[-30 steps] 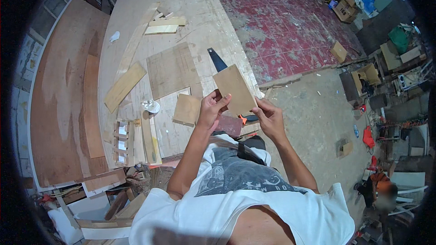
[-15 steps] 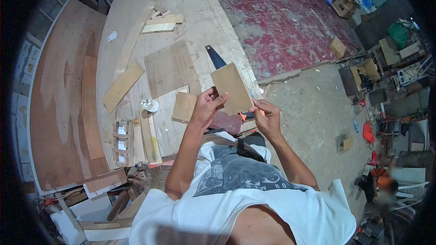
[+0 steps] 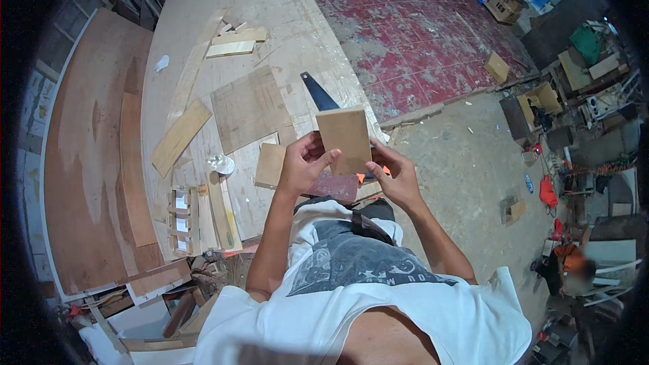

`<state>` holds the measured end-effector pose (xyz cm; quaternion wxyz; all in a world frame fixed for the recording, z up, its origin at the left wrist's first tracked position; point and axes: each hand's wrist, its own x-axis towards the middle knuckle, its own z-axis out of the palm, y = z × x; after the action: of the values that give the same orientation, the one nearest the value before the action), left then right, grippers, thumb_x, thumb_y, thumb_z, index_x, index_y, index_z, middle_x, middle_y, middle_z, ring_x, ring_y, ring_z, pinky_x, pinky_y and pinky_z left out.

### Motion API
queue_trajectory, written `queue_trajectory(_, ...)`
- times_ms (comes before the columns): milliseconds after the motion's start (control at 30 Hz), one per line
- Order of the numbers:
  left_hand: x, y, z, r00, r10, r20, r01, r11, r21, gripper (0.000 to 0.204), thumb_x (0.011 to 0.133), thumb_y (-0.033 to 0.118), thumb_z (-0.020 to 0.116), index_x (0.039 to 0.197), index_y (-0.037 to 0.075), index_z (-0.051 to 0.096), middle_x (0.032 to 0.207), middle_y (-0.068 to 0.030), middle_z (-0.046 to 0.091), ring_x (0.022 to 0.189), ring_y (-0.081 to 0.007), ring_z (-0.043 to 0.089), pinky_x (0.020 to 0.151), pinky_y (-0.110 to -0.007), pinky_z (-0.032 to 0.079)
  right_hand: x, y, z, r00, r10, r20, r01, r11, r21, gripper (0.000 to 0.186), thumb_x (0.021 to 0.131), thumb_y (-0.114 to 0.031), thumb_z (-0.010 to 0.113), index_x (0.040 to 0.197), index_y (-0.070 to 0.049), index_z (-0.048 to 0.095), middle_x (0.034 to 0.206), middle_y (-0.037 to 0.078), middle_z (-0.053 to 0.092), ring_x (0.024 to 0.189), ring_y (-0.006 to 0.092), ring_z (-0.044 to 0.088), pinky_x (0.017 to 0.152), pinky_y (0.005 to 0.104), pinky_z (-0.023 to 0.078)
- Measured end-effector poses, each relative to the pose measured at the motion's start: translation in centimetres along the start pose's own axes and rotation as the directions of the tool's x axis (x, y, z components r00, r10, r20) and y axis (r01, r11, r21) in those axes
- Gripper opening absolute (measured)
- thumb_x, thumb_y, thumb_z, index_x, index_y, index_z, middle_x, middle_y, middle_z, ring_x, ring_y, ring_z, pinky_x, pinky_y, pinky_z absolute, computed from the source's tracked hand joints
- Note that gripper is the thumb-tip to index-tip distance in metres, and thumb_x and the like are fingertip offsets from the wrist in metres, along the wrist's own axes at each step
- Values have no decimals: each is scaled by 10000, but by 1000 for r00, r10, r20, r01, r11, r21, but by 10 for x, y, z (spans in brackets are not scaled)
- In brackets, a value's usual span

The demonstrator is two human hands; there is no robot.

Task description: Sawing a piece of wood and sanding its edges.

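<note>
I hold a small rectangular plywood piece (image 3: 345, 136) upright in front of me. My left hand (image 3: 303, 165) grips its lower left edge. My right hand (image 3: 395, 174) grips its lower right corner. Below the hands lies a dark red sanding sheet (image 3: 332, 187) on the workbench (image 3: 284, 20). A handsaw with a dark blade (image 3: 318, 93) and an orange handle lies just behind the held piece, partly hidden by it. Another small wood square (image 3: 270, 165) rests flat beside my left hand.
A larger plywood panel (image 3: 247, 107), several planks (image 3: 180, 136) and offcuts (image 3: 231, 42), and a white tape roll (image 3: 220, 163) lie on the bench. Large boards (image 3: 94, 162) lean at the left. Boxes and clutter (image 3: 541, 101) stand on the floor at the right, where another person (image 3: 574, 263) sits.
The plywood piece has turned from tilted to more upright and square-on. Both hands have shifted slightly lower on it.
</note>
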<state>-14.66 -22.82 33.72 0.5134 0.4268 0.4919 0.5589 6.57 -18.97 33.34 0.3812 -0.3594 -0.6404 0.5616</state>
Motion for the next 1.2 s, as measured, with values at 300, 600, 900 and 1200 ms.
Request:
queue_trajectory(300, -20, 12, 29, 976, 217, 16, -216, 974, -64, 660, 777, -23, 757, 1315, 76, 387, 1082, -175, 656, 1009, -228, 647, 868, -340, 534, 0, -48, 6, 919, -342, -197, 324, 939, -120, 497, 836, -24, 702, 1310, -2, 554, 1016, 133, 680, 881, 147, 630, 772, 276, 502)
queue_trajectory(600, -22, 9, 31, 898, 438, 37, -439, 897, 55, 839, 758, -61, 754, 1455, 116, 322, 1091, -175, 668, 988, -229, 660, 852, -347, 546, -7, -44, 4, 853, -471, -227, 426, 878, -220, 524, 776, 45, 720, 1280, -11, 588, 923, 143, 679, 809, 158, 623, 744, 266, 496)
queue_trajectory(900, -27, 11, 33, 888, 457, 52, -458, 868, 189, 875, 760, -25, 765, 1490, 112, 302, 1062, -100, 709, 900, -143, 681, 826, -294, 536, -10, -50, 7, 857, -447, -257, 410, 893, -187, 536, 794, 59, 699, 1307, -25, 569, 953, 126, 671, 828, 148, 611, 735, 263, 500)
queue_trajectory(1200, -27, 11, 30, 944, 316, 94, -327, 935, 139, 832, 803, 3, 741, 1490, 62, 274, 1124, -112, 676, 984, -141, 639, 869, -284, 513, -12, -51, 4, 896, -383, -224, 340, 917, -207, 484, 843, 6, 679, 1312, -44, 570, 942, 119, 658, 822, 120, 596, 716, 251, 497)
